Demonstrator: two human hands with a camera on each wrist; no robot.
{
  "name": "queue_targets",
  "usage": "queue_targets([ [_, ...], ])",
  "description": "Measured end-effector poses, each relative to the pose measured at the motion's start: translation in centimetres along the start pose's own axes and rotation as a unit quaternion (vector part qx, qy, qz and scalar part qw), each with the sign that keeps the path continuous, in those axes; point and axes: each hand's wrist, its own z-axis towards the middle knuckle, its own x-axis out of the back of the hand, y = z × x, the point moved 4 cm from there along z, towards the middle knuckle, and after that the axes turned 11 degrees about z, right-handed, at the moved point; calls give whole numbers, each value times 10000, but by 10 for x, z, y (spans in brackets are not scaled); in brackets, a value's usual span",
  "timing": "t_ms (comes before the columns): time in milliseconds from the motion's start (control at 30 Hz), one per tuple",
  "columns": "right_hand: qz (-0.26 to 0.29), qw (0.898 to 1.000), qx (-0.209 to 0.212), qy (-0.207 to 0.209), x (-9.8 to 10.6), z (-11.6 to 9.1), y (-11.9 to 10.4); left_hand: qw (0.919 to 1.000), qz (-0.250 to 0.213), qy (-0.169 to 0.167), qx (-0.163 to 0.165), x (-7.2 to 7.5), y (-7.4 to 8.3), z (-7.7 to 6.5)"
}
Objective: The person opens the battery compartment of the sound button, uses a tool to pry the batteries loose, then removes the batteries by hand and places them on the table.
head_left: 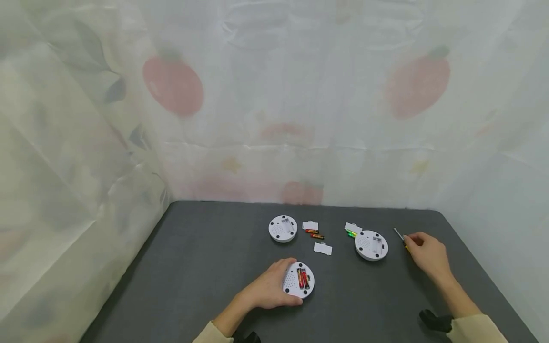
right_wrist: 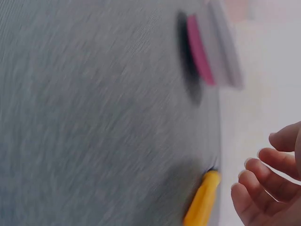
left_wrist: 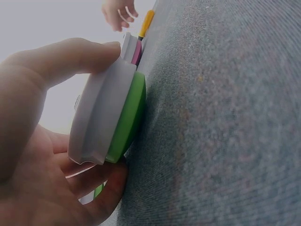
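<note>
In the head view my left hand (head_left: 269, 287) grips a round white battery-powered device (head_left: 293, 282) by its edge, thumb on the near side and fingers on the far side. Two red-and-black batteries (head_left: 303, 278) sit in its compartment, which faces up. The left wrist view shows a green underside (left_wrist: 129, 117) close over the table. At the right, my right hand (head_left: 429, 256) hovers beside a screwdriver with a yellow handle (right_wrist: 203, 200). Its fingers are loosely bent, apart from the handle, with nothing between them in the right wrist view. The screwdriver lies on the table.
Two more round white devices stand farther back, one at centre (head_left: 283, 228) and one at right (head_left: 371, 245), with open compartments. White battery covers (head_left: 323, 248), red-and-black batteries (head_left: 317, 236) and green batteries (head_left: 351, 234) lie around them. Patterned sheeting (head_left: 274, 119) hangs behind the grey table (head_left: 206, 252).
</note>
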Motion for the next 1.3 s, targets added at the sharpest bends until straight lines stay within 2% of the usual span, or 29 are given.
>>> queue_targets([
  [167, 235, 9997, 45, -69, -2, -3, -24, 10000, 7, 16, -21, 0, 0, 0],
  [500, 613, 9962, 615, -80, -6, -13, -69, 10000, -6, 10, -45, -1, 1, 1],
  [833, 1005, 9888, 1083, -196, -12, -24, -102, 10000, 34, 1, -41, -1, 1, 1],
  [1000, 1366, 9786, 1502, -334, -22, -30, -113, 9999, 36, 56, -91, -1, -1, 2],
  [1300, 1809, 9533, 2295, -763, -46, -40, -133, 9998, 46, 103, -136, -2, -3, 2],
])
